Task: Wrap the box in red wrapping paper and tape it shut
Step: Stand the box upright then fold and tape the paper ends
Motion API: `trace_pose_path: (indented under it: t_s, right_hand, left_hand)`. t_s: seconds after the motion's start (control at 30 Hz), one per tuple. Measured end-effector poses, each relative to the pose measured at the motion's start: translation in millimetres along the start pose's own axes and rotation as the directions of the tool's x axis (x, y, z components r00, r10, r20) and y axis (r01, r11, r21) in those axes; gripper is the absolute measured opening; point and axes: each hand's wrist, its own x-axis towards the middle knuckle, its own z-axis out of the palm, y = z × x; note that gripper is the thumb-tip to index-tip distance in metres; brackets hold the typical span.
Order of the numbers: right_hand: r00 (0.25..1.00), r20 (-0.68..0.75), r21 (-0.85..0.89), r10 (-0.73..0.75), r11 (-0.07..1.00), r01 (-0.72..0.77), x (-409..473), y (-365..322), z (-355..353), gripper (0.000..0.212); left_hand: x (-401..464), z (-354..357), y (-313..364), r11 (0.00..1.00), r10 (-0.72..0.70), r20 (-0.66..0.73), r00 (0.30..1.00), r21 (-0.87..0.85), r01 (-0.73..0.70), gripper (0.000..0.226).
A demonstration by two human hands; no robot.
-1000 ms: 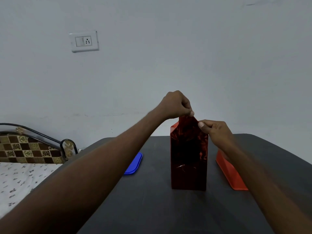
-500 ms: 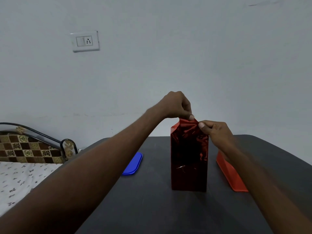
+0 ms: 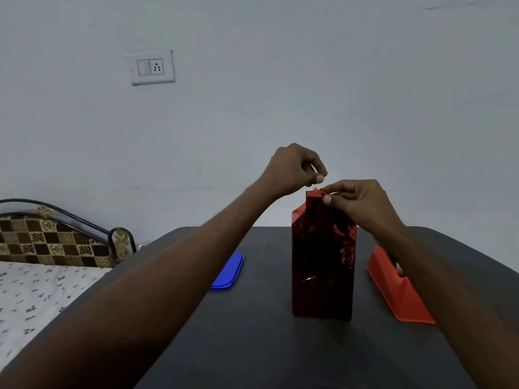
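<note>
A tall upright box wrapped in shiny red foil paper [image 3: 323,265] is seen standing on end near the middle of a dark grey table [image 3: 266,346]. The paper is gathered into a crumpled peak at the top of the box. That peak is pinched between the thumb and curled fingers of the right hand [image 3: 362,203], which is reached in from the right. The left hand [image 3: 295,169] is held just above and to the left of the peak, its thumb and forefinger pressed together with the other fingers curled; whether anything is held between them cannot be told. Just beside the box on its right, an orange-red plastic tape dispenser [image 3: 398,293] is set on the table, partly hidden by the right forearm. To the left of the box, well apart, a flat blue plastic lid [image 3: 229,272] is laid on the table. Beyond the table's left edge, a bed with a floral white sheet [image 3: 31,293] and a chequered headboard [image 3: 53,242] is visible. A white switch and socket plate [image 3: 151,67] is mounted on the pale wall behind.
</note>
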Motion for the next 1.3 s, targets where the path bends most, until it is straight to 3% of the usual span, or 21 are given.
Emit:
trace_pose_path:
  t_s: [0.17, 0.67, 0.87, 1.3]
  right_hand:
    - [0.997, -0.032, -0.039, -0.066, 0.997, 0.065, 4.9, -7.6, 1.0, 0.005]
    - [0.988, -0.006, -0.212, -0.157, 0.965, 0.152, 15.6, -23.7, -1.5, 0.005]
    - [0.986, 0.006, -0.251, -0.169, 0.954, 0.165, 15.5, -26.4, -0.7, 0.007]
    - [0.978, 0.055, -0.255, -0.203, 0.944, 0.210, 16.4, -28.2, -2.5, 0.009]
  left_hand:
    - [-18.4, -7.9, -5.1, 0.999, -0.034, -0.183, 0.983, -0.043, 0.027, 0.006]
    - [-63.7, 32.5, -25.9, 0.989, -0.095, -0.265, 0.959, -0.131, 0.062, 0.004]
    - [-57.0, 34.8, -30.0, 0.975, -0.134, -0.232, 0.963, -0.206, 0.086, 0.008]
    - [-40.4, 19.3, -30.5, 0.975, -0.083, -0.051, 0.995, -0.213, 0.070, 0.008]
